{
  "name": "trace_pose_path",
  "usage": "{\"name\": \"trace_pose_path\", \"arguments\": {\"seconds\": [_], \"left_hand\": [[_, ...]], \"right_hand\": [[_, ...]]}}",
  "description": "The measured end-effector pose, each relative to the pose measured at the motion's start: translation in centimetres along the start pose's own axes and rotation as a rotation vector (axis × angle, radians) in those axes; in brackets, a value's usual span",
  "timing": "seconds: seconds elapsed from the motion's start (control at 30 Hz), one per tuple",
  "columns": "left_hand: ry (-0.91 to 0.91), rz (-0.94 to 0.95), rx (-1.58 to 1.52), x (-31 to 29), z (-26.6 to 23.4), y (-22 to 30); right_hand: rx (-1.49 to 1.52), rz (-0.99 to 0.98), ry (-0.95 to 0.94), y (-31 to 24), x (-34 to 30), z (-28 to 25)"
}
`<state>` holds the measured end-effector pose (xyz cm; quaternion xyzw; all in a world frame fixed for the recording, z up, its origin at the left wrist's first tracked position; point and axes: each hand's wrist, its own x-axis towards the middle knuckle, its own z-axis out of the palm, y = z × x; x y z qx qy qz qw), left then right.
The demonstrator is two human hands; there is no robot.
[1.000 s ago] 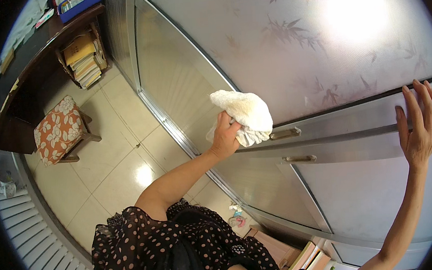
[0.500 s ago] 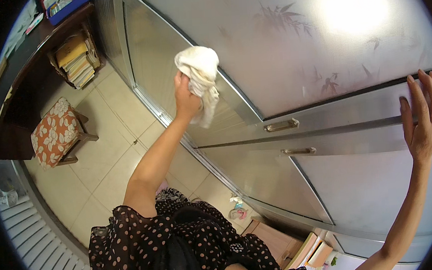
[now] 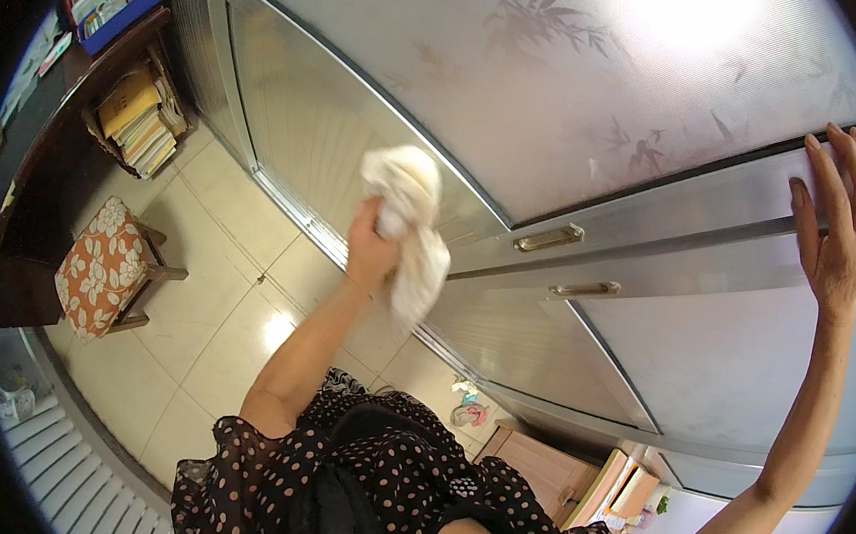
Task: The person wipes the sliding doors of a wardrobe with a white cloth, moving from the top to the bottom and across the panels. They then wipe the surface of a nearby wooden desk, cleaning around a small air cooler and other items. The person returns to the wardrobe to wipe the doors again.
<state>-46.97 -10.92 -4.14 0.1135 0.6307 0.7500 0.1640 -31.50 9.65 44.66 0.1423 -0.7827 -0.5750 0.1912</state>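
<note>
A crumpled white cloth [image 3: 419, 253] hangs from my left hand [image 3: 371, 249], whose fingers are closed round it. Motion blurs its lower end. Behind the cloth, a sliding door with frosted glass [image 3: 496, 103] carries a dark leaf pattern; I cannot tell whether the cloth touches the lower panel. On the right, my right hand [image 3: 835, 229] lies with fingers stretched out across the metal door frame [image 3: 701, 198]. Two small recessed handles, one upper [image 3: 548, 238] and one lower [image 3: 585, 289], sit between my hands on neighbouring door frames.
A stool with an orange floral seat [image 3: 103, 270] stands on the tiled floor [image 3: 208, 317] at left. Beyond it, a box of papers [image 3: 140, 118] sits under a dark desk [image 3: 41, 125]. A white slatted surface [image 3: 102, 498] is at lower left, a wooden cabinet [image 3: 536, 463] at bottom.
My left hand has brought the cloth down toward me, away from the upper part of the door panel. My right hand stays on the frame. The view has shifted slightly.
</note>
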Motion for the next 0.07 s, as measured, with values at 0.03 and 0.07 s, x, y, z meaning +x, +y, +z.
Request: {"name": "trace_pose_path", "arguments": {"seconds": [0.03,0.07], "left_hand": [[0.029,-0.079,-0.189,1.8,-1.1,0.1],[0.061,-0.155,-0.377,3.9,-2.2,0.3]], "right_hand": [[0.001,0.001,0.002,0.0,0.1,0.0],[0.001,0.005,0.007,0.0,0.1,-0.1]]}}
